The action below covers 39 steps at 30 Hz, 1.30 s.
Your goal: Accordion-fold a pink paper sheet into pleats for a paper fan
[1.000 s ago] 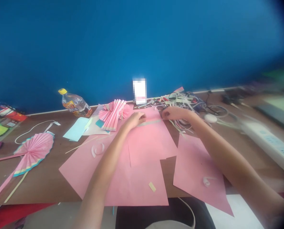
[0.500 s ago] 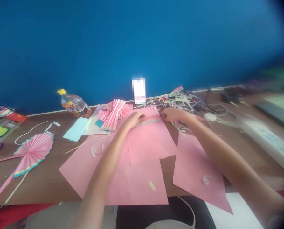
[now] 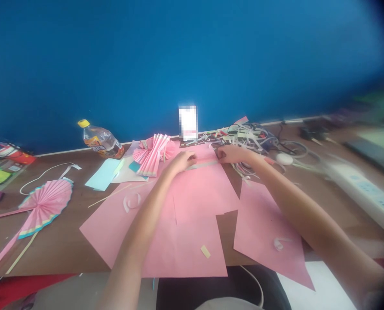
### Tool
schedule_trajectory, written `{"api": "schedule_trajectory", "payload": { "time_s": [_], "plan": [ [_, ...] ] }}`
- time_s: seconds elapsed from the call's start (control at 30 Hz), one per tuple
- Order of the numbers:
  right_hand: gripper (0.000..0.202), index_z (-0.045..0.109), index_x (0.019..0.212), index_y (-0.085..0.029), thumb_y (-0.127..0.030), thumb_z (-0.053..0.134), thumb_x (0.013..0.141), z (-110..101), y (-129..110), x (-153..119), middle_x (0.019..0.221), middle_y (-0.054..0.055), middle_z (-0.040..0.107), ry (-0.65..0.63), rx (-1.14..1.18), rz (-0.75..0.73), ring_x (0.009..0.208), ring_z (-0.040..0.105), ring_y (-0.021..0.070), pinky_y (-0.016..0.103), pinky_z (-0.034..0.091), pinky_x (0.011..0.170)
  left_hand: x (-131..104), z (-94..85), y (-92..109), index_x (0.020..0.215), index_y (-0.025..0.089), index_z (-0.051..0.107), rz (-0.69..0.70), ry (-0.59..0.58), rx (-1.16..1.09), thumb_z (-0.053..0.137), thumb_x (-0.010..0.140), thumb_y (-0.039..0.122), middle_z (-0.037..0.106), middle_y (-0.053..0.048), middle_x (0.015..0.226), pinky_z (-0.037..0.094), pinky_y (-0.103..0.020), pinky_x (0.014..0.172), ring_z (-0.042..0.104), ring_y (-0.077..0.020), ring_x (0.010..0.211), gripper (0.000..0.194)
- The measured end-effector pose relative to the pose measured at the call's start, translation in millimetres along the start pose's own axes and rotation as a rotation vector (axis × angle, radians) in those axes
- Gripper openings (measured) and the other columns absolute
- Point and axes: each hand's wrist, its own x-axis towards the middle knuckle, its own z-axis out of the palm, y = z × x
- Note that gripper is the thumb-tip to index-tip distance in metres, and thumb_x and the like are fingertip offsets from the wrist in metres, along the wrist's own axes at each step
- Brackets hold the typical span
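Observation:
A pink paper sheet [image 3: 207, 189] lies on other pink paper in front of me. Across its far part runs a pale greenish strip [image 3: 207, 163]. My left hand [image 3: 184, 161] is closed at the sheet's far left, fingers curled down onto the paper beside the strip. At the opposite edge, my right hand [image 3: 228, 153] has its fingers pinched together on the paper's side; the fingertips are partly hidden. A pleated pink paper piece [image 3: 155, 155] rests left of my left hand.
A pleated fan [image 3: 48, 204] with blue and yellow edging lies at left. Behind it leans a drink bottle [image 3: 103, 142]. Shredded paper strips [image 3: 250, 135] pile up beyond my right hand. A white power strip [image 3: 366, 185] sits at right. A bright phone-like screen [image 3: 188, 122] stands against the blue wall.
Both hands keep nearly the same place on the paper. My right hand has shifted very slightly to the left.

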Motion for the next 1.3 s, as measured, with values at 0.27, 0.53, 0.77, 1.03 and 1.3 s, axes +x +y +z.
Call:
{"api": "schedule_trajectory", "payload": {
  "time_s": [0.27,0.53,0.77,1.03,1.3],
  "plan": [
    [0.017,0.061,0.084,-0.020,-0.024,0.068,0.069,4.8,4.3,5.6,0.088,0.002,0.068,-0.030,0.083,0.118,0.078,0.061,0.0176,0.025,0.038,0.061,0.6,0.3,-2.0,0.092,0.016,0.063,-0.004,-0.008,-0.014,0.055,0.088,0.037,0.067,-0.005,0.093,0.043,-0.028,0.072,0.061,-0.0184,0.081,0.023],
    [0.019,0.064,0.085,-0.020,-0.014,0.061,0.067,-4.4,1.0,-4.5,0.082,0.001,0.067,-0.044,0.140,0.091,0.075,0.060,0.0163,0.024,0.038,0.061,0.0,0.0,-1.5,0.092,0.016,0.063,-0.003,-0.005,-0.013,0.055,0.088,0.036,0.067,-0.005,0.094,0.043,-0.028,0.073,0.060,-0.0177,0.082,0.023],
    [0.021,0.066,0.084,-0.018,-0.018,0.046,0.080,-8.1,-1.1,-1.5,0.069,0.003,0.064,0.043,0.174,0.106,0.059,0.054,0.0149,0.026,0.036,0.058,-0.8,-0.5,0.9,0.089,0.016,0.061,-0.001,-0.006,-0.001,0.054,0.088,0.035,0.066,-0.004,0.090,0.041,-0.027,0.071,0.059,-0.0163,0.079,0.020],
    [0.031,0.058,0.068,-0.018,-0.033,0.045,0.091,-3.0,6.6,2.3,0.061,0.005,0.059,0.147,0.092,0.094,0.056,0.052,0.0162,0.028,0.034,0.057,-0.6,-0.8,1.1,0.088,0.016,0.061,0.006,-0.009,-0.013,0.054,0.088,0.033,0.064,-0.003,0.087,0.041,-0.026,0.068,0.057,-0.0153,0.076,0.018],
    [0.022,0.068,0.100,-0.018,-0.017,0.055,0.082,21.1,-8.3,11.7,0.102,0.008,0.068,0.368,0.057,-0.377,0.086,0.059,0.0187,0.027,0.041,0.078,2.1,2.4,-3.5,0.087,0.016,0.063,0.031,0.012,0.014,0.056,0.086,0.029,0.064,-0.003,0.084,0.041,-0.025,0.065,0.058,-0.0143,0.072,0.015]
  ]
}}
